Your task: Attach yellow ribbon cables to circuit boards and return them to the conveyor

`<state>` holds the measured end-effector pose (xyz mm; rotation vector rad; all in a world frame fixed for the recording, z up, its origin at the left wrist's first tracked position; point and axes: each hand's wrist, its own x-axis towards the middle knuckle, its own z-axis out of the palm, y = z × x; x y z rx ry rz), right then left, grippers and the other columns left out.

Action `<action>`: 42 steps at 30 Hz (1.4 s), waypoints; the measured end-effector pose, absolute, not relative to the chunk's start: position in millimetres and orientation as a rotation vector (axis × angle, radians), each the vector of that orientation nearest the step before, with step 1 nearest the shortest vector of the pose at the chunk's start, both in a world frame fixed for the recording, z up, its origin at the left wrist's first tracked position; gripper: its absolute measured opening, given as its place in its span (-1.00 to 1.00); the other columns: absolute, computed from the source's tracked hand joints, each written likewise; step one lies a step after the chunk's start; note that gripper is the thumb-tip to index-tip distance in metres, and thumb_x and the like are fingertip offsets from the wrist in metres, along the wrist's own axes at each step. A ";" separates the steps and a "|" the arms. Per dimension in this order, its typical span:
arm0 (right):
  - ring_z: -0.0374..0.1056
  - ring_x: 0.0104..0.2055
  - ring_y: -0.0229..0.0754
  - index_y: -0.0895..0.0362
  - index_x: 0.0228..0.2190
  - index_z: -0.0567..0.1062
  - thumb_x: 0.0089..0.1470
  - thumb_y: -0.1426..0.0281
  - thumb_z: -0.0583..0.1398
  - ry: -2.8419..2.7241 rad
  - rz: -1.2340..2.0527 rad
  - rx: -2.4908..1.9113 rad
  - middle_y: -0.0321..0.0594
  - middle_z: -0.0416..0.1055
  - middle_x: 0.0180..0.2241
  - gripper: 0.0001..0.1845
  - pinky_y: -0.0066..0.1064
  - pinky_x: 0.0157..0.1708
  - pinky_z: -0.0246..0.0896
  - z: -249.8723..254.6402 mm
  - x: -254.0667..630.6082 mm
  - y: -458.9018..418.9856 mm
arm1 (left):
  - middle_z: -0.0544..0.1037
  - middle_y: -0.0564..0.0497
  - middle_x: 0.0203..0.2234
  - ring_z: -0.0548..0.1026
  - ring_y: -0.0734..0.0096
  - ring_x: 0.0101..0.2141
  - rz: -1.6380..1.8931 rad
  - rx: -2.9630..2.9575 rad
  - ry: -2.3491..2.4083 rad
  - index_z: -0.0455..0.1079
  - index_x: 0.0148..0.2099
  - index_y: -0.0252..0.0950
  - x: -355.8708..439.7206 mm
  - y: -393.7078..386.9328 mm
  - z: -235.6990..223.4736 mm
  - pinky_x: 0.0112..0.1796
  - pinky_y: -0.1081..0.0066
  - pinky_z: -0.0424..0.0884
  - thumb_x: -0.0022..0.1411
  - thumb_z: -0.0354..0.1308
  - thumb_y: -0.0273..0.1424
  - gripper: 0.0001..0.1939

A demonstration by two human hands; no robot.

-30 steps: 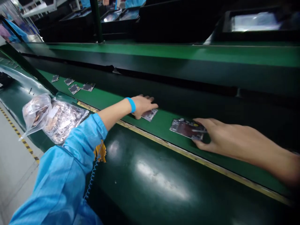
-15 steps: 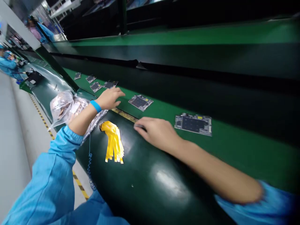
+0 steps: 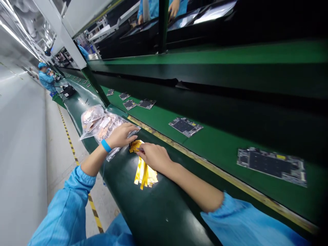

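A fan of yellow strips (image 3: 145, 172) lies on the dark green bench top. My right hand (image 3: 153, 156) rests on the top end of that bundle, fingers curled and pinching at a strip. My left hand (image 3: 122, 134), with a blue wristband, lies on the edge of a clear plastic bag (image 3: 98, 123) full of shiny parts, fingers bent and touching the yellow strips' top end. Two circuit boards (image 3: 185, 126) (image 3: 271, 166) lie on the green conveyor belt beyond my hands.
Several more boards (image 3: 135, 102) sit farther up the conveyor belt (image 3: 159, 119). A yellow strip edges the belt. A person in blue (image 3: 46, 78) works far left along the line. Another person's hands (image 3: 174, 7) show at the top. The floor has yellow-black tape (image 3: 69, 140).
Both hands left the boards on the belt and drew back to the bench. My left hand came onto the bag's edge and my right onto the yellow strips. The boards moved right.
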<state>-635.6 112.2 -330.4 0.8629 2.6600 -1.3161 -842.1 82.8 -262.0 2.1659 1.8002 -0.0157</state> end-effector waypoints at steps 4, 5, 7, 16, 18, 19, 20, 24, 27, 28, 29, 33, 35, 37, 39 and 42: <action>0.60 -0.14 -0.01 0.03 -0.27 0.62 0.43 0.28 0.23 2.593 -1.646 0.970 -0.19 0.70 -0.22 -0.79 -0.31 -0.28 0.14 -339.5 -621.1 118.6 | 0.71 -0.27 0.06 0.67 0.05 0.10 0.207 2.061 1.774 0.62 0.13 -0.34 -838.7 94.0 -266.0 0.21 0.03 0.58 0.50 0.25 -0.34 -0.73; 0.55 -0.22 -0.04 0.04 -0.32 0.59 0.40 0.26 0.24 2.566 -1.771 1.008 -0.21 0.66 -0.30 -0.77 -0.32 -0.29 0.13 -344.4 -612.6 122.7 | 0.72 -0.24 0.02 0.68 0.10 0.05 0.275 1.998 1.768 0.63 0.10 -0.34 -833.2 98.8 -269.4 0.16 0.08 0.60 0.49 0.26 -0.34 -0.75; 0.42 -0.37 -0.12 0.05 -0.41 0.53 0.33 0.18 0.25 2.501 -2.053 1.087 -0.25 0.56 -0.43 -0.71 -0.33 -0.33 0.14 -355.4 -588.7 133.5 | 0.74 -0.18 -0.07 0.69 0.21 -0.07 0.388 1.841 1.727 0.64 0.04 -0.33 -814.6 109.8 -278.9 0.05 0.21 0.62 0.48 0.28 -0.33 -0.78; 0.21 -0.50 -0.20 0.07 -0.36 0.62 0.08 -0.29 0.35 2.144 -2.458 1.606 -0.26 0.48 -0.51 -0.35 -0.34 -0.47 0.13 -377.7 -433.5 165.4 | 0.63 0.02 -0.40 0.56 0.49 -0.41 0.344 1.259 1.204 0.54 -0.23 -0.31 -657.7 162.8 -343.0 -0.29 0.46 0.48 0.40 0.37 -0.30 -0.80; 0.23 -0.49 -0.19 0.06 -0.37 0.63 0.12 -0.28 0.33 2.159 -2.377 1.719 -0.26 0.47 -0.51 -0.36 -0.33 -0.46 0.14 -387.4 -401.8 164.8 | 0.62 0.04 -0.42 0.52 0.52 -0.45 0.312 1.282 1.128 0.49 -0.29 -0.30 -624.4 173.5 -360.2 -0.31 0.46 0.46 0.41 0.31 -0.36 -0.81; 0.23 -0.48 -0.19 0.06 -0.40 0.62 0.15 -0.27 0.31 2.175 -2.316 1.780 -0.26 0.45 -0.52 -0.37 -0.33 -0.45 0.15 -394.0 -385.8 164.5 | 0.61 0.04 -0.43 0.51 0.52 -0.46 0.306 1.313 1.102 0.48 -0.30 -0.30 -609.4 178.6 -369.4 -0.31 0.45 0.46 0.42 0.28 -0.38 -0.81; 0.24 -0.48 -0.18 0.05 -0.44 0.60 0.18 -0.26 0.29 2.185 -2.248 1.844 -0.27 0.44 -0.53 -0.38 -0.32 -0.43 0.16 -401.6 -369.6 164.4 | 0.61 0.05 -0.43 0.51 0.50 -0.45 0.305 1.361 1.089 0.47 -0.30 -0.29 -595.7 183.7 -378.7 -0.30 0.44 0.46 0.42 0.27 -0.39 -0.82; 0.28 -0.46 -0.15 0.05 -0.45 0.61 0.19 -0.26 0.27 2.124 -2.025 2.135 -0.26 0.44 -0.52 -0.37 -0.29 -0.39 0.20 -438.7 -306.1 169.3 | 0.65 0.00 -0.31 0.57 0.36 -0.29 0.256 1.748 1.159 0.53 -0.21 -0.28 -552.2 208.1 -415.8 -0.17 0.33 0.50 0.43 0.19 -0.47 -0.89; 0.28 -0.46 -0.15 0.06 -0.39 0.68 0.11 -0.31 0.32 2.063 -1.929 2.271 -0.24 0.48 -0.50 -0.34 -0.28 -0.40 0.18 -470.2 -267.8 177.5 | 0.66 -0.08 -0.16 0.60 0.18 -0.10 0.080 2.151 1.113 0.56 -0.11 -0.28 -526.3 233.0 -441.8 -0.02 0.20 0.52 0.42 0.18 -0.52 -0.87; 0.28 -0.45 -0.15 0.07 -0.37 0.70 0.09 -0.32 0.33 2.054 -1.911 2.293 -0.23 0.50 -0.49 -0.32 -0.28 -0.40 0.17 -480.6 -257.6 180.3 | 0.65 -0.10 -0.11 0.59 0.13 -0.03 0.013 2.266 1.046 0.57 -0.07 -0.28 -517.7 241.9 -450.0 0.04 0.15 0.52 0.43 0.17 -0.52 -0.85; 0.29 -0.44 -0.15 0.07 -0.36 0.71 0.08 -0.32 0.34 2.045 -1.900 2.309 -0.21 0.52 -0.47 -0.32 -0.27 -0.40 0.17 -490.4 -248.8 182.8 | 0.64 -0.12 -0.07 0.58 0.08 0.03 -0.048 2.358 0.964 0.58 -0.02 -0.27 -509.1 250.6 -457.9 0.09 0.12 0.52 0.43 0.16 -0.52 -0.81; 0.37 -0.38 -0.09 0.09 -0.31 0.74 0.12 -0.25 0.36 1.971 -1.873 2.344 -0.15 0.60 -0.40 -0.37 -0.24 -0.37 0.25 -520.5 -223.0 190.9 | 0.60 -0.15 0.03 0.55 0.00 0.12 -0.224 2.548 0.700 0.59 0.16 -0.22 -479.0 277.7 -484.4 0.14 0.07 0.51 0.47 0.13 -0.48 -0.68; 0.43 -0.35 -0.05 0.07 -0.31 0.75 0.18 -0.19 0.36 1.956 -1.878 2.320 -0.14 0.62 -0.37 -0.43 -0.21 -0.34 0.29 -529.1 -214.7 194.6 | 0.57 -0.19 0.07 0.54 -0.05 0.13 -0.286 2.593 0.631 0.59 0.21 -0.19 -469.7 284.8 -493.4 0.12 0.05 0.52 0.50 0.12 -0.44 -0.65; 0.47 -0.32 -0.02 0.05 -0.32 0.75 0.22 -0.14 0.36 1.994 -1.892 2.281 -0.15 0.63 -0.36 -0.50 -0.19 -0.31 0.33 -534.3 -209.3 198.2 | 0.56 -0.23 0.09 0.53 -0.09 0.13 -0.324 2.627 0.583 0.60 0.22 -0.20 -465.0 288.1 -499.6 0.11 0.02 0.52 0.53 0.10 -0.40 -0.65; 0.49 -0.31 -0.02 0.04 -0.33 0.73 0.24 -0.09 0.36 2.054 -1.885 2.255 -0.17 0.63 -0.36 -0.55 -0.18 -0.28 0.36 -537.1 -206.9 201.3 | 0.54 -0.25 0.10 0.53 -0.11 0.12 -0.331 2.653 0.551 0.60 0.22 -0.20 -463.4 289.0 -504.2 0.12 0.00 0.51 0.57 0.07 -0.37 -0.66; 0.48 -0.36 -0.07 0.06 -0.35 0.71 0.25 -0.03 0.36 2.105 -1.840 2.247 -0.20 0.62 -0.39 -0.59 -0.22 -0.31 0.35 -539.2 -208.3 204.3 | 0.54 -0.23 0.09 0.53 -0.10 0.10 -0.293 2.683 0.526 0.59 0.21 -0.19 -463.4 288.2 -510.7 0.11 0.00 0.50 0.60 0.06 -0.33 -0.67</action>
